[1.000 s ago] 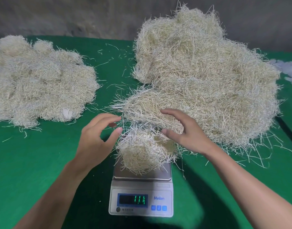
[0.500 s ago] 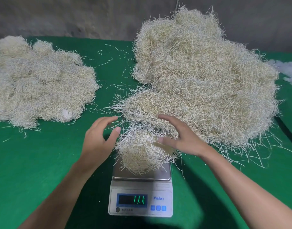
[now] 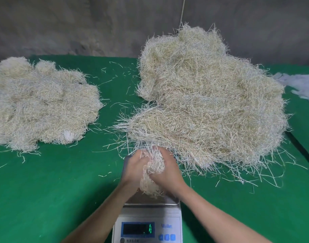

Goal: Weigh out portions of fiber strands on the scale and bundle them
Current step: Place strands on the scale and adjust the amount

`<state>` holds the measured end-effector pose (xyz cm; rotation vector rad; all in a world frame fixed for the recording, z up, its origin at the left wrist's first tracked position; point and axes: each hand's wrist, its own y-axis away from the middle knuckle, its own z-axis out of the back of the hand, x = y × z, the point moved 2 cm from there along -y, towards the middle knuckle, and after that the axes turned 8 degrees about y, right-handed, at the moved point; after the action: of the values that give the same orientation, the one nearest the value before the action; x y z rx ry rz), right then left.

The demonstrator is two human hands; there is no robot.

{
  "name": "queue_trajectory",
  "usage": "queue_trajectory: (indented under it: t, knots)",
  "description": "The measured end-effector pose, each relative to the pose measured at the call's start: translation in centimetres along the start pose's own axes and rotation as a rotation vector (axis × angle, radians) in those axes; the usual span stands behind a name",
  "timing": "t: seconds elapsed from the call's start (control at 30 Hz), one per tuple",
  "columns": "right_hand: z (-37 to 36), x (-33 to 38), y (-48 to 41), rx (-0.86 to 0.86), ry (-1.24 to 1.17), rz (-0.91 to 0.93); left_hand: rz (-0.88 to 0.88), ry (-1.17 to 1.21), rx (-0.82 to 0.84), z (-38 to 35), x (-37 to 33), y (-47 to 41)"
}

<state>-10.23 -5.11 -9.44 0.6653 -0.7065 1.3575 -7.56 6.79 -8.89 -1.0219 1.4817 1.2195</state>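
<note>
Scale (image 3: 147, 223) sits nearest me at the bottom edge of the green table (image 3: 45, 199), its metal pan (image 3: 150, 201) partly hidden under my wrists. Its display (image 3: 138, 229) is mostly dark, with a green mark at the right end that I cannot read. Blue buttons (image 3: 167, 237) sit beside it.

Over the pan I hold one portion (image 3: 153, 170) of pale strands between both hands. My left hand (image 3: 132, 170) cups it from the left and my right hand (image 3: 167, 174) from the right, fingers curled in and pressed toward each other so the strands are squeezed into a tight, upright wad. Loose ends bristle out above my knuckles and a tuft hangs below my palms toward the pan. I cannot tell whether that tuft touches the metal.

Just beyond my hands begins the big heap (image 3: 211, 102), its near fringe almost touching the portion and stray strands (image 3: 255, 174) fanning onto the cloth on the right. Well apart on the left lies a second heap (image 3: 41, 106), flatter and whiter. Between the two heaps a few single strands are scattered. At the far right edge lies some white fluff (image 3: 300, 83), and a grey wall (image 3: 80, 23) rises behind the table.
</note>
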Motion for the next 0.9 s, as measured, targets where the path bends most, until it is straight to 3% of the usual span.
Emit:
queue_trajectory:
  t: [0.1,0.2,0.3,0.37,0.43,0.57,0.67,0.77,0.9]
  knots:
    - [3.3,2.2,-2.7,-0.168,-0.193,0.019,0.085,0.577,-0.055,-1.1,-3.5,-2.1]
    - [6.5,5.4,-4.5,-0.256,-0.261,0.100,0.253,0.690,0.044,-3.0,-6.9,-4.3]
    - [7.7,7.0,-5.2,-0.202,-0.083,0.177,0.331,0.775,0.167,-5.1,-10.1,-5.6]
    - [7.4,7.1,-5.0,-0.121,-0.001,0.215,0.322,0.712,0.054,-5.7,-11.0,-6.9]
    - [7.0,7.6,-4.7,-0.066,-0.084,0.271,0.260,0.548,-0.063,-6.1,-10.4,-7.4]
    - [11.5,7.4,-8.3,-0.329,-0.277,0.063,0.114,0.282,-0.082,-9.4,-10.7,-5.9]
    - [10.8,6.9,-9.0,-0.212,-0.223,0.141,0.045,0.374,0.011,-9.6,-12.1,-7.3]
    - [8.5,6.8,-8.1,-0.143,-0.083,0.185,-0.030,0.426,-0.050,-9.3,-11.9,-9.0]
    - [12.0,5.4,-11.6,-0.150,-0.157,0.046,-0.040,0.342,0.022,-11.4,-10.9,-8.6]
